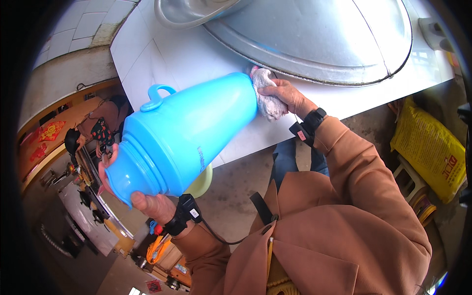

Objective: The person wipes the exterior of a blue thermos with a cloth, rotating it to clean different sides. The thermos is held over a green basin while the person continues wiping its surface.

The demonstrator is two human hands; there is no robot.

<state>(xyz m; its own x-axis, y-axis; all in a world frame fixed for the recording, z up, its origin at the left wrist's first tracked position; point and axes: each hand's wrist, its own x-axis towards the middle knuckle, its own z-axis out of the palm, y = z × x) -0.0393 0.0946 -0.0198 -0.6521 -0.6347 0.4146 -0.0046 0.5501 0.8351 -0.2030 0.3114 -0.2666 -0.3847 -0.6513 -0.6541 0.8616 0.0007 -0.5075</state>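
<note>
A bright blue plastic thermos flask (191, 118) lies tilted on its side before me, its spouted neck toward the lower left and its base toward the upper right. My left hand (147, 199) grips the neck by the spout, thumb below, some fingers hidden behind it. At the base, my right hand (284, 97) holds a bunched pale cloth (267, 96) against the flask's bottom edge. The looped blue handle (160, 96) sticks up from the flask's upper side. Both wrists wear black straps with small devices.
A white tiled counter (147, 55) carries a large domed metal lid (313, 40) and a metal basin (195, 18). A yellow printed bag (429, 147) rests on a stool at right. Another person (99, 125) is at the far left. A pale green round object (201, 182) shows below the flask.
</note>
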